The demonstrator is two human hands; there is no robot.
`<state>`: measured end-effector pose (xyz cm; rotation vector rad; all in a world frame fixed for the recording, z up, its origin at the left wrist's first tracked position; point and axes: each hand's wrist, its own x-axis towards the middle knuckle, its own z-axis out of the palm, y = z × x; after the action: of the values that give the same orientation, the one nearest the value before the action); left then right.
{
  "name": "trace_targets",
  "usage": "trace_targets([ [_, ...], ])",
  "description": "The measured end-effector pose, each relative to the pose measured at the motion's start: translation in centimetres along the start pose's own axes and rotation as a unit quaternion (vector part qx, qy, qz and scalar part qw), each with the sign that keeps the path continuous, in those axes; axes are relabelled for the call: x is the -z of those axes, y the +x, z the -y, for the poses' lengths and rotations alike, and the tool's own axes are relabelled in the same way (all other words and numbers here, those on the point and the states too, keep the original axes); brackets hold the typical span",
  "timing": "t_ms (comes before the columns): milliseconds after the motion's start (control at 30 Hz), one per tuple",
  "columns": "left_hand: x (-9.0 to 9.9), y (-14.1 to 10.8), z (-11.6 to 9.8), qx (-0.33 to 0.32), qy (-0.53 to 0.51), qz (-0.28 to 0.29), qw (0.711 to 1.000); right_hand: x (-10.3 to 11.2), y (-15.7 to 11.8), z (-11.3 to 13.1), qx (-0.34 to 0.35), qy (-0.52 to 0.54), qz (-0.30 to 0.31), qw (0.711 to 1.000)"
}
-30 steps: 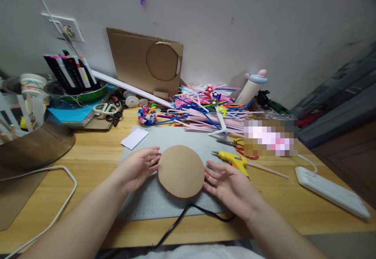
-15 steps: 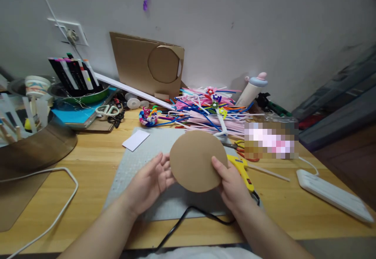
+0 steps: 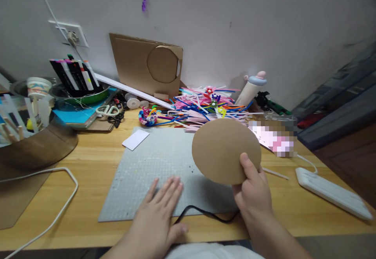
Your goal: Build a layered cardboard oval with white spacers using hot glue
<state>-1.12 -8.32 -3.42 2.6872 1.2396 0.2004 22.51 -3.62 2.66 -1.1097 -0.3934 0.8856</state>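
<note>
A round brown cardboard disc (image 3: 223, 149) is raised over the right part of the grey cutting mat (image 3: 141, 172). My right hand (image 3: 254, 188) grips its lower right edge, thumb on the front face and the other fingers behind. Palm down, my left hand (image 3: 161, 216) is at the mat's front edge with its fingers spread and nothing in it. A black cable (image 3: 205, 212) runs between the two hands. On the mat's back left corner lies a small white card (image 3: 135, 140).
Colourful pipe cleaners (image 3: 194, 110) are heaped behind the mat. Cardboard sheets (image 3: 132, 61) lean on the wall. At the left are a brown container (image 3: 55, 141), scissors (image 3: 108, 111) and a pen holder (image 3: 76, 78). A white power strip (image 3: 333, 194) lies at the right.
The disc has moved right and slightly up with my right hand. My left hand has left the disc's side, turned palm down and come lower towards the mat's front edge.
</note>
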Motion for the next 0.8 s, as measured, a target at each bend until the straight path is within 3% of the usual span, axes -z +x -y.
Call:
trace_targets([
  [67, -0.4, -1.9, 0.9, 0.117, 0.086, -0.083, 0.986, 0.6, 0.3, 0.2, -0.013, -0.002, -0.014, 1.0],
  [133, -0.1, -3.0, 1.2, 0.226, 0.142, -0.136, 0.954, 1.0, 0.5, 0.3, -0.018, -0.002, -0.029, 0.999],
  [200, 0.6, -2.7, 0.9, 0.256, 0.156, -0.155, 0.941, 1.0, 0.6, 0.4, -0.019, 0.001, -0.036, 0.999],
  [267, 1.4, -1.3, 0.0, 0.179, 0.125, -0.127, 0.968, 0.7, 0.6, 0.3, -0.025, 0.008, -0.026, 0.999],
  [333, 1.7, 0.2, -0.7, 0.037, 0.056, -0.048, 0.997, 0.4, 0.4, 0.2, -0.03, 0.016, -0.011, 0.999],
  [400, 1.3, 1.0, -0.9, -0.056, -0.006, 0.024, 0.998, 0.3, 0.2, 0.2, -0.033, 0.021, 0.0, 0.999],
  [467, 0.7, 0.5, -0.4, -0.026, -0.003, 0.023, 0.999, 0.6, 0.3, 0.4, -0.038, 0.02, -0.002, 0.999],
  [567, 0.1, -1.2, 0.4, 0.185, 0.107, -0.093, 0.972, 1.4, 0.8, 0.6, -0.042, 0.013, -0.018, 0.999],
  [633, 0.1, -1.9, 0.6, 0.232, 0.15, -0.145, 0.95, 1.7, 1.1, 0.7, -0.037, 0.009, -0.025, 0.999],
  [667, 0.1, -2.0, 0.5, 0.196, 0.154, -0.146, 0.957, 1.6, 1.2, 0.7, -0.039, 0.009, -0.022, 0.999],
  [767, -0.3, -2.1, 0.4, -0.007, 0.12, -0.079, 0.99, 1.3, 1.2, 0.6, -0.064, 0.022, 0.0, 0.998],
  [800, -0.5, -2.5, 0.7, -0.029, 0.107, -0.057, 0.992, 1.2, 1.1, 0.6, -0.075, 0.028, 0.007, 0.997],
])
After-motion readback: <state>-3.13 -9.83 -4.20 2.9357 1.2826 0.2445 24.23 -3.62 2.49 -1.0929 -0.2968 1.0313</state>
